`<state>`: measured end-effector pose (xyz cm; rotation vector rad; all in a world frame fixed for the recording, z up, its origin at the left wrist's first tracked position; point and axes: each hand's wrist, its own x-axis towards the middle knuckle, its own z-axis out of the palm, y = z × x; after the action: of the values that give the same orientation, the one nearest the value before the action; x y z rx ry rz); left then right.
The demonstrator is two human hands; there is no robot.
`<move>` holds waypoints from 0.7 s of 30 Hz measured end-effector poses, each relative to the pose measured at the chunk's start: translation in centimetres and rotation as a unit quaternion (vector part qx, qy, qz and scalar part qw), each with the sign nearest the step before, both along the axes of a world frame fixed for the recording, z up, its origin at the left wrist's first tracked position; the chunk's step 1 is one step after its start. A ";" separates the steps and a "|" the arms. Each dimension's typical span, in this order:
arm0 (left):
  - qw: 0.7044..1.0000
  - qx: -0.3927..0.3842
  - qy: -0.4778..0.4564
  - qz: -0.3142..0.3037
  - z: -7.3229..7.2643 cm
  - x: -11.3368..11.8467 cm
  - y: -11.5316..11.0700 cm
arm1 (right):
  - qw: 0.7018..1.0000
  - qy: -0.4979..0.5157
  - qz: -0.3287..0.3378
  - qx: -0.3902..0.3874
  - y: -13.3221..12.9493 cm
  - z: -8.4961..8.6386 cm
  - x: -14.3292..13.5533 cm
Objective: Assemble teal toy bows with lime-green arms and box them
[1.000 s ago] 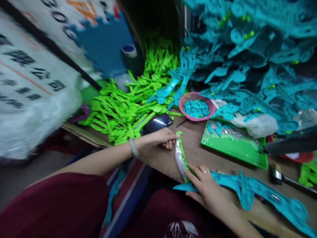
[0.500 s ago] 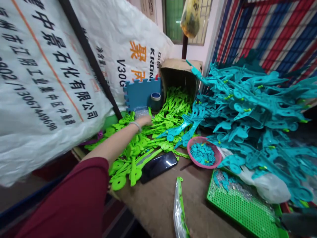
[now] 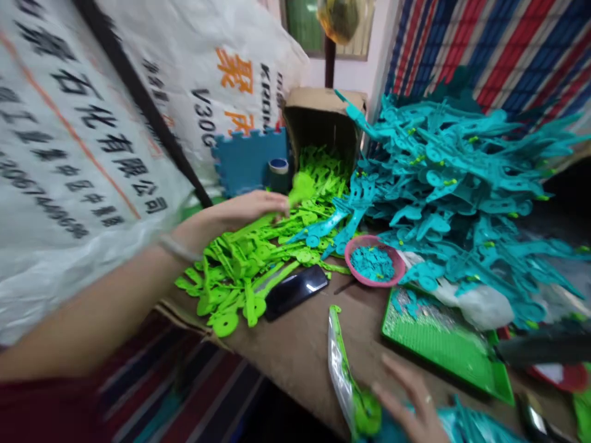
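Observation:
My left hand (image 3: 256, 209) is closed on a lime-green plastic part (image 3: 302, 187), its rounded end sticking out past the fingers. The hand hangs over a pile of similar lime-green parts (image 3: 240, 261) with disc-shaped ends. At the bottom right is my right hand (image 3: 413, 400), fingers apart and somewhat blurred. It is beside the round end of a long green piece with a shiny clear strip (image 3: 339, 363) lying on the table. Teal plastic parts (image 3: 475, 424) lie under and beside this hand; whether it touches them I cannot tell.
A black phone (image 3: 298, 292) lies by the green pile. Near it are a pink bowl (image 3: 399, 271) of small teal pieces and a green tray (image 3: 443, 354). A tall teal heap (image 3: 462, 178) fills the right. Behind stand a cardboard box (image 3: 323, 98) and a white sack (image 3: 175, 92).
My left hand has lifted from the pile, now with a lime-green part in it. My right hand has come into view at the bottom right. The view has shifted slightly.

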<state>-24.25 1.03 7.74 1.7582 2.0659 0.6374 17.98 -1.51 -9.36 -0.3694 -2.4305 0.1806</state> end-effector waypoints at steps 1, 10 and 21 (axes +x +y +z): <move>0.995 -0.061 -0.033 -0.074 -0.7 3.1 -1.3 | 1.000 -0.007 -0.014 0.017 -0.2 2.0 0.3; 0.722 -0.478 -0.320 -0.385 -6.9 17.3 -9.4 | 0.970 -0.178 0.149 0.069 -3.7 7.4 1.1; 0.746 -0.473 -0.329 -0.334 -8.7 15.0 -7.8 | 0.942 -0.265 0.202 0.041 -4.9 9.0 3.0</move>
<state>-9.30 -6.80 -0.95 1.2047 0.8444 -0.0691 21.01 -6.38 -0.38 0.1507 -3.0165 0.1715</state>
